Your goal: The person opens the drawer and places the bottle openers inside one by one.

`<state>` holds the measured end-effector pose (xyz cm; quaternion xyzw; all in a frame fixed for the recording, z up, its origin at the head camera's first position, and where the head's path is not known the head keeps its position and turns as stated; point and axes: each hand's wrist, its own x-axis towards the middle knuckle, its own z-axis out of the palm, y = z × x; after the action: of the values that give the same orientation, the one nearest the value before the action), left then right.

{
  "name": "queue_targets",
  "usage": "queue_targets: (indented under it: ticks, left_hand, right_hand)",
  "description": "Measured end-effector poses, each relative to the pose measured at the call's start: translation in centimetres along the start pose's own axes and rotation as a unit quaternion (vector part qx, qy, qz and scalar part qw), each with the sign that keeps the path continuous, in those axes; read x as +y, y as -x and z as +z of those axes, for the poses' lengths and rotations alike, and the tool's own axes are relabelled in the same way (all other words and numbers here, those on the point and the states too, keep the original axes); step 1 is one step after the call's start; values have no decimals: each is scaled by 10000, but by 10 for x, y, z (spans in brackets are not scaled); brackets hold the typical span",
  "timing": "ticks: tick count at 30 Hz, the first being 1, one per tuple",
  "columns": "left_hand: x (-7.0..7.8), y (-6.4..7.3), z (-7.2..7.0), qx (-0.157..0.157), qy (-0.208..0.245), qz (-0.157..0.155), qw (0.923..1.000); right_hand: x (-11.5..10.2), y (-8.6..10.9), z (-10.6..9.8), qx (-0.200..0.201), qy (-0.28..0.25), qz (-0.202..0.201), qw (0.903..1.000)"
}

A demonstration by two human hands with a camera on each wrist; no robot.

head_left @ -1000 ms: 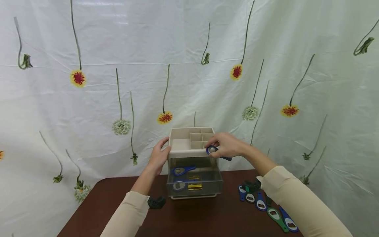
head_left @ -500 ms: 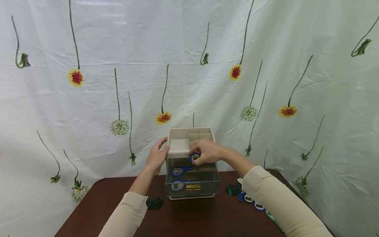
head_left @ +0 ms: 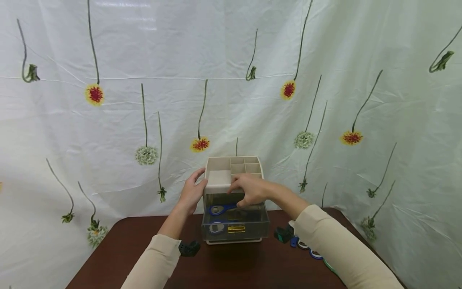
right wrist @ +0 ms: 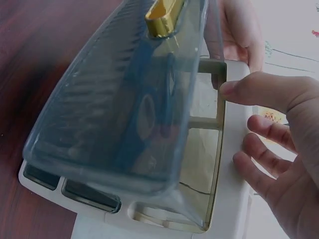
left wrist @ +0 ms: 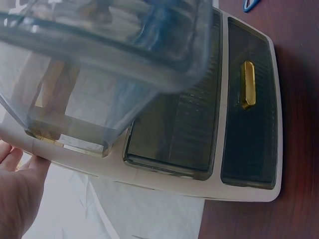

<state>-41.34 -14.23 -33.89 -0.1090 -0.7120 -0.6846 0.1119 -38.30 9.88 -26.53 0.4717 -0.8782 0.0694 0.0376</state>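
Observation:
A cream desktop organizer (head_left: 217, 186) stands on the table with its top smoky, see-through drawer (head_left: 256, 229) pulled out. Inside the drawer lie blue bottle openers (head_left: 217, 210), blurred through the plastic in the right wrist view (right wrist: 146, 117). My left hand (head_left: 191, 192) rests against the organizer's upper left side, thumb near the front corner and fingers along the edge. Over the drawer's right part is my right hand (head_left: 252, 189), nothing in its fingers. In the right wrist view its thumb (right wrist: 234, 89) touches the frame of the drawer opening, the other fingers loosely bent.
Several more bottle openers (head_left: 315, 254) lie on the dark red table (head_left: 144, 237), right of the organizer and partly hidden by the right sleeve. Lower drawers (left wrist: 172, 134) are closed. A flowered white cloth (head_left: 231, 104) hangs behind.
My right hand moved left from the organizer's right front corner to above the open drawer and let go of a blue bottle opener there. The left hand stayed in place.

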Motion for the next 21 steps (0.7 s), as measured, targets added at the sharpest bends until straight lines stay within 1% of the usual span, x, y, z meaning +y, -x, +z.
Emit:
queue_targets:
  ticks: [3, 6, 14, 18, 21]
  left_hand:
    - [0, 0, 0, 11, 25, 0, 10000]
    - [0, 1, 0, 16, 45, -5, 10000]
    - [1, 1, -1, 30, -42, 17, 10000]
    - [0, 0, -1, 23, -30, 51, 10000]
    - [-1, 0, -1, -10, 37, 43, 10000]
  right_hand:
    - [-2, 2, -2, 2, 44, -27, 10000]
    - [-5, 4, -3, 141, -61, -134, 9998]
    - [-12, 16, -2, 602, -775, -240, 9949]
    - [-16, 27, 3, 799, -1317, -186, 9879]
    - [-23, 38, 9, 938, -1930, 46, 9767]
